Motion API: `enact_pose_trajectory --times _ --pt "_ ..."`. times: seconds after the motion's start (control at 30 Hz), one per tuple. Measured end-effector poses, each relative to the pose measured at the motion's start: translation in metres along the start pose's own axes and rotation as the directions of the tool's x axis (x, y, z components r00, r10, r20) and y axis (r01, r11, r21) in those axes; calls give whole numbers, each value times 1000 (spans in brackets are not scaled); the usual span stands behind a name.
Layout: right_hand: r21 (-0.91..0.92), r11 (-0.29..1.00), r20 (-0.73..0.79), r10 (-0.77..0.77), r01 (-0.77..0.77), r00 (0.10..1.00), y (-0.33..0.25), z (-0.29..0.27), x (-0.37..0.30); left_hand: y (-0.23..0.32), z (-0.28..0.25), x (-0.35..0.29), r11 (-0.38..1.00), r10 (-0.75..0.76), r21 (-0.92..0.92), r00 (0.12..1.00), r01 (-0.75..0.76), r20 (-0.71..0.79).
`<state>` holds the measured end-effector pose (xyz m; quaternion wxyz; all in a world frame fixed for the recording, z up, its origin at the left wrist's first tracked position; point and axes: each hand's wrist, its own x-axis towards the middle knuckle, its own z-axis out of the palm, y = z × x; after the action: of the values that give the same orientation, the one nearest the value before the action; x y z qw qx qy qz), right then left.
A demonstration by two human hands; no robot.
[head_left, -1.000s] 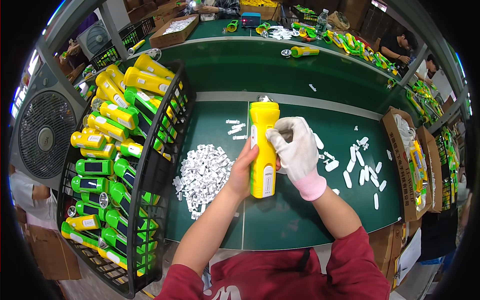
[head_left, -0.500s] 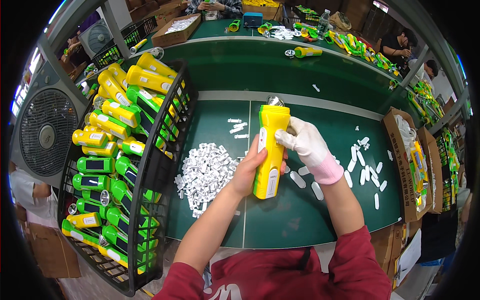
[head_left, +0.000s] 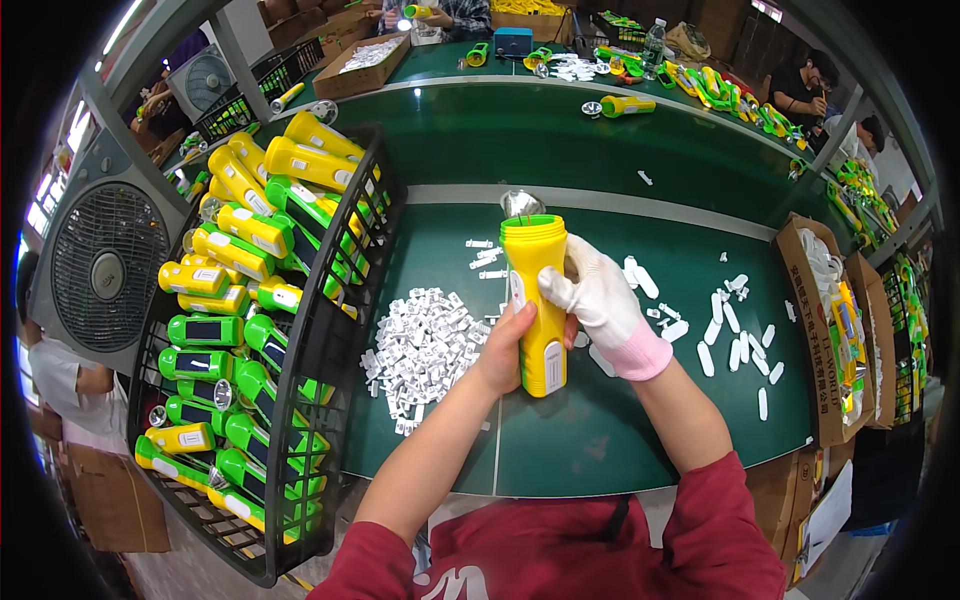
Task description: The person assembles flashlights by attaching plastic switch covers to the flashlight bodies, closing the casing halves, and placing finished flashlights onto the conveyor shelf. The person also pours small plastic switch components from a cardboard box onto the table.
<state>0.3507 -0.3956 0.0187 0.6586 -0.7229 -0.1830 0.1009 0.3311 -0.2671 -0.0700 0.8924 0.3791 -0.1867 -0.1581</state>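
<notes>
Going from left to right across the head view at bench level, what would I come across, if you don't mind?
Grey fan → black crate of torches → pile of white parts → yellow torch → gloved right hand → scattered white pieces → cardboard box.

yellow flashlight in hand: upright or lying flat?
Upright, slightly tilted. The yellow flashlight stands lens end up; the left hand grips its body, the gloved right hand touches its side.

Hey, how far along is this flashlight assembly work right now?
Done, apparently: a black wire basket piled with yellow and green flashlights. In hand: a yellow flashlight gripped low by the bare left hand, with the gloved right hand on its side. Left: a heap of small white parts and scattered white pieces on the green table.
</notes>
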Motion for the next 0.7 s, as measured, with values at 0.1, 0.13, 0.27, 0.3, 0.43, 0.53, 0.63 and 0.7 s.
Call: enact_pose_trajectory --times 0.1,0.13,0.27,0.3,0.43,0.53,0.63,0.7 --pt "-5 998 -52 -57 57 997 5 0 -5 -1 -1 -1 1000 5 -20 995 -3 100" --pt "-3 998 -48 -58 58 997 6 1 -6 2 0 -1 1000 -10 13 995 8 97" --pt "-46 997 -107 -62 57 992 5 6 -5 6 3 -3 1000 -7 29 997 5 71" --pt "-60 996 -105 -77 71 991 4 6 -4 5 5 -2 1000 -7 28 997 5 75" --pt "73 994 58 -80 76 995 -2 3 -4 4 11 -1 986 8 -167 997 6 82" --pt "100 994 92 -60 51 994 0 6 -5 1 11 -1 949 -17 -310 994 50 108" --pt "-77 997 -40 -14 11 999 18 10 0 -9 7 0 933 -72 -354 997 68 1" --pt "-133 978 -82 150 -160 985 16 9 0 -10 9 3 922 -120 -379 990 82 -78"
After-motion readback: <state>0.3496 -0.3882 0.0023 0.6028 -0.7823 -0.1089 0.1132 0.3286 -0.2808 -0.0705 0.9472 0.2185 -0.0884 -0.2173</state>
